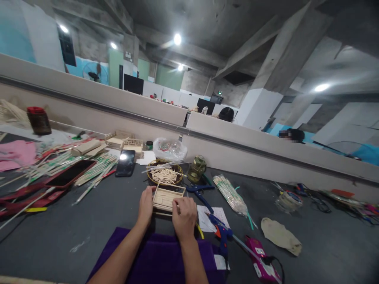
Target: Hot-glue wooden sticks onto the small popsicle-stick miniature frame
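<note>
Between my two hands is a small wooden stick model (164, 197), a flat slatted base with thin rails along its edges. My left hand (146, 205) is closed on its left side, the fingertips partly hidden behind it. My right hand (185, 215) grips the right front corner, fingers bent over the rail. Just behind the model stands a basket (181, 179) of short cut sticks (164, 174). Blue-handled pliers (203, 195) lie right of the model. A blue hot glue gun (224, 236) rests near my right forearm, beside a printed paper sheet (220, 215).
Two similar stick models (132, 146) stand at the back beside a dark phone (125, 163). Stick bundles and a red-cased phone (71, 173) cover the left. To the right are a bagged stick pack (230, 193), a glove (281, 236) and a pink power strip (262, 256). Purple cloth (160, 256) lies in front.
</note>
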`<state>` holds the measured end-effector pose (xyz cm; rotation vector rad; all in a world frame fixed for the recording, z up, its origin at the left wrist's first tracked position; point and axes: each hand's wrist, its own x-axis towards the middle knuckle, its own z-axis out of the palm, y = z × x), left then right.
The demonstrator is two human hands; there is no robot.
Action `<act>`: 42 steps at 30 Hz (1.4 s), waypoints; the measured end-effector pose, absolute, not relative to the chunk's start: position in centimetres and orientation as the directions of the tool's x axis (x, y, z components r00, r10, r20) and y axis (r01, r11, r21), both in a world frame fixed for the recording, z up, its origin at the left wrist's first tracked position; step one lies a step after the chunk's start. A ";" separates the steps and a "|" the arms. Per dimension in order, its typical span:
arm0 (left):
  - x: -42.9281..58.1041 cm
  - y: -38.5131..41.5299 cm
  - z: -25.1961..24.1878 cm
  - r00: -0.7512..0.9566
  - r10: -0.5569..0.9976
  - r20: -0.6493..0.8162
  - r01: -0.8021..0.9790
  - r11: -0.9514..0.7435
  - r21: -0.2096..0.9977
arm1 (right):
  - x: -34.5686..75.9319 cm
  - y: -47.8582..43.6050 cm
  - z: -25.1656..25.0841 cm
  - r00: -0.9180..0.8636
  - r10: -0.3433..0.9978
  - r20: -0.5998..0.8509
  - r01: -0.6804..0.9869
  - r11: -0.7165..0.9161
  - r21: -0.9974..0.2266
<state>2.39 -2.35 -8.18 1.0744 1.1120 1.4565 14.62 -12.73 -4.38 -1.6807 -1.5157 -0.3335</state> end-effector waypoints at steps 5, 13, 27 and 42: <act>3.4 -3.1 -8.0 -0.087 0.990 -0.112 -0.394 0.069 0.916 | 12.6 -11.8 -3.3 0.198 0.770 0.607 0.954 -0.010 -0.298; 3.6 -3.3 -8.0 -0.077 0.987 -0.143 -0.410 0.100 0.907 | 12.1 -10.8 -3.4 0.240 0.795 0.557 0.968 -0.154 -0.198; 0.2 -10.2 -3.0 0.136 0.955 0.263 -0.171 -0.238 0.956 | 11.0 -15.3 -3.4 0.479 0.830 0.286 0.195 0.217 -0.957; -1.1 -8.1 -4.1 -0.157 0.988 0.012 -0.469 -0.085 0.879 | 16.2 -20.1 -5.8 0.779 0.594 0.202 0.311 -0.085 -0.947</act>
